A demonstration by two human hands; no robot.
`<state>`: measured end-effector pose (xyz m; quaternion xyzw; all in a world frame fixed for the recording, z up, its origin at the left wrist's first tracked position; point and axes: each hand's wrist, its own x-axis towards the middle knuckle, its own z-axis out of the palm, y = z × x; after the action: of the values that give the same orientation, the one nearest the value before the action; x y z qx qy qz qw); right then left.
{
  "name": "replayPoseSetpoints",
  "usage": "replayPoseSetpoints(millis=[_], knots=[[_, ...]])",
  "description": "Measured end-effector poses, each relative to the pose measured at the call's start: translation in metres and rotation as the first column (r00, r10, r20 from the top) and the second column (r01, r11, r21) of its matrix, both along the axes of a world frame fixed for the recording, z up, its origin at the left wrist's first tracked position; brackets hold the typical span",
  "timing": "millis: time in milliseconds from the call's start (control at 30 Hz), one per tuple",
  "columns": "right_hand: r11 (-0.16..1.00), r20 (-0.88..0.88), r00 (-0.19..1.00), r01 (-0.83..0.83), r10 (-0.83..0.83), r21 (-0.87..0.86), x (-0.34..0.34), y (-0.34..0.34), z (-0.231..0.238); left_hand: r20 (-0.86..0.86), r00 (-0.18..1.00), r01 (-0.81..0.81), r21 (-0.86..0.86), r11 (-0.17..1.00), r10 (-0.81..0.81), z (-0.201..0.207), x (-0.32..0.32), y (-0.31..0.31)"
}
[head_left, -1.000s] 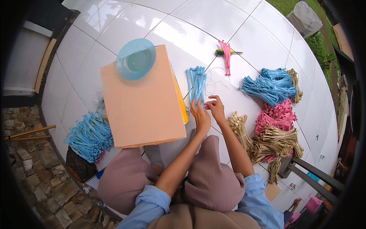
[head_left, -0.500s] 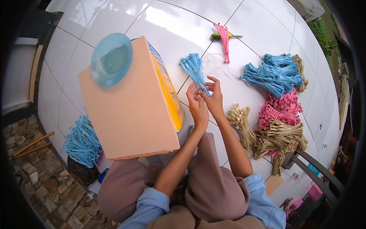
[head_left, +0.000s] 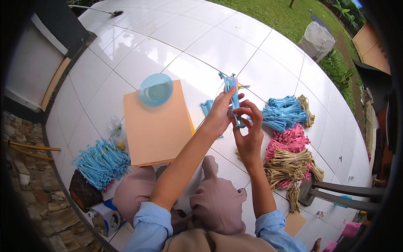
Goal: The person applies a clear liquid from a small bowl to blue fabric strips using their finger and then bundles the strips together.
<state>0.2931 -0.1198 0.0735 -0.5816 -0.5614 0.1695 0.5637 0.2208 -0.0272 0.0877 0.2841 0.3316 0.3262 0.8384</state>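
My left hand and my right hand are raised over the white tiled floor and together hold a thin blue strip piece, upright between the fingers. More blue strips lie on the tile just left of my left hand. A peach board lies to the left with a blue round lid on its far corner. I sit with my knees below the hands.
Piles of blue, pink and tan strips lie at the right. A big blue bundle rests at the lower left beside a small box. A dark chair frame stands at the right, grass beyond.
Both hands lifted a blue strip piece off the floor and hold it up. The view tilted up, so the board and piles shifted in the picture.
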Motion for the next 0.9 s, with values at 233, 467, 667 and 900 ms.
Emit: replayPoseSetpoints(millis=[233, 467, 667, 900], knots=[[0.99, -0.499, 0.855, -0.132, 0.14, 0.052, 0.01, -0.043, 0.049, -0.133, 0.979, 0.192, 0.355, 0.915, -0.154, 0.088, -0.058, -0.01], [0.862, -0.914, 0.123, -0.402, 0.386, 0.309, -0.035, 0.004, 0.116, -0.168, 0.963, 0.269, 0.547, 0.793, -0.21, 0.074, -0.148, -0.067], [0.952, -0.896, 0.345, -0.219, 0.279, 0.212, -0.023, 0.048, 0.122, -0.417, 0.908, 0.303, 0.584, 0.753, -0.041, 0.077, -0.17, -0.076], [0.98, -0.784, 0.587, -0.109, 0.2, 0.168, -0.035, 0.061, 0.105, -0.614, 0.776, 0.381, 0.638, 0.669, 0.144, 0.078, -0.179, -0.072]])
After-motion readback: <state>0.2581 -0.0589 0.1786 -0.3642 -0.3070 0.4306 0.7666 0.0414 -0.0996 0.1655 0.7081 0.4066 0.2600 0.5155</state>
